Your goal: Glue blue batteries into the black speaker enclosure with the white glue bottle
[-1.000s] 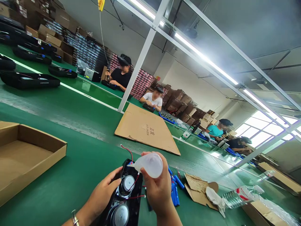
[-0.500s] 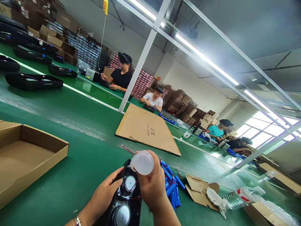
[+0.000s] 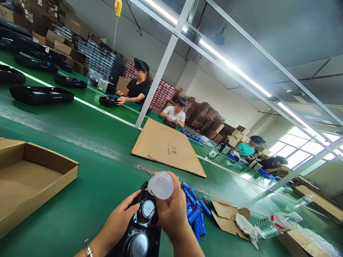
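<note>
My right hand [image 3: 171, 212] is closed round a small translucent white squeeze bottle [image 3: 160, 185], its nozzle end pointing down at a black speaker panel [image 3: 142, 228] that lies on the green table. The panel carries two round silver-centred drivers and thin red wires. My left hand [image 3: 118, 223] grips the panel's left edge, fingers curled over it. Beside my right hand, on the right, lies a heap of several blue cylindrical cells [image 3: 194, 212].
An open shallow cardboard box [image 3: 34, 178] sits at left. A flat cardboard sheet [image 3: 167, 146] lies further back. Torn cardboard [image 3: 225, 214], a crumpled plastic water bottle [image 3: 270, 223] and another box are at right. Black speaker housings [image 3: 41, 94] line the far belt, where several other people sit working.
The bottle in my right hand has tipped from lying sideways to pointing down at the panel. Far off, a seated person in black has lowered both hands onto a black housing.
</note>
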Demonstrator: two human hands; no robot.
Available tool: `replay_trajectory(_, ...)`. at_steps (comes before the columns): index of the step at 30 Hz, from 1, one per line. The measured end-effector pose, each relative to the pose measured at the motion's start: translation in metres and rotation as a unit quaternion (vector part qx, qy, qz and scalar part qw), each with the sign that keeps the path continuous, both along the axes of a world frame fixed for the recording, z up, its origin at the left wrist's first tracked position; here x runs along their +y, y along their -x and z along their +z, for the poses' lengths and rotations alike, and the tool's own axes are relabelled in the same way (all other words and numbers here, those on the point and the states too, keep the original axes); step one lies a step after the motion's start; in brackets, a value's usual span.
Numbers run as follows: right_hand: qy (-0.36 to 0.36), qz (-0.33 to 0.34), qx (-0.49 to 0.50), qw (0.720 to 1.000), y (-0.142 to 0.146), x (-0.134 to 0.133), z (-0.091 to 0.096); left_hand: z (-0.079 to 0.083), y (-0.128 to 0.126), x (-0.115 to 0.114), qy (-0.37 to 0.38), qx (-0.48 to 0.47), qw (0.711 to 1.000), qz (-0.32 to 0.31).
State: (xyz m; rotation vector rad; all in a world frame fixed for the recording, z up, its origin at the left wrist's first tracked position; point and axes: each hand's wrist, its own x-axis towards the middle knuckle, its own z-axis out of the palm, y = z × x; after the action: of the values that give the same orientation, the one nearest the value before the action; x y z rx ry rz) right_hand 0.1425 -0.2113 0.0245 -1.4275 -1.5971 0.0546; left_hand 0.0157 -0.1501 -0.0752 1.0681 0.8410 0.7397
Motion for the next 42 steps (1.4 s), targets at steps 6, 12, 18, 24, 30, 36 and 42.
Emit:
replay_trajectory(6, -0.006, 0.015, -0.002, 1.0, 0.004, -0.004, 0.004, 0.002, -0.001, 0.001, -0.01, 0.0, 1.0, 0.001)
replay_trajectory(12, 0.003, 0.012, 0.008, 1.0, 0.005, -0.004, 0.001, -0.001, 0.001, 0.001, -0.008, -0.003, 1.0, 0.006)
replay_trajectory(18, -0.001, 0.003, 0.007, 1.0, 0.005, -0.003, 0.003, 0.004, 0.002, -0.001, -0.01, 0.001, 1.0, 0.016)
replay_trajectory(24, -0.003, 0.003, 0.0, 1.0, 0.005, -0.002, 0.002, 0.005, 0.003, -0.002, -0.002, -0.007, 1.0, 0.013)
replay_trajectory(30, 0.001, 0.017, 0.007, 1.0, 0.004, -0.006, -0.002, -0.003, 0.001, 0.001, -0.022, -0.001, 1.0, -0.002)
replay_trajectory(36, 0.006, 0.017, 0.01, 1.0, 0.002, -0.011, 0.0, -0.006, -0.001, 0.003, -0.037, 0.022, 0.999, 0.004)
replay_trajectory(42, -0.007, 0.014, 0.021, 1.0, -0.001, -0.012, -0.002, -0.011, 0.0, 0.007, -0.039, 0.034, 0.999, 0.009)
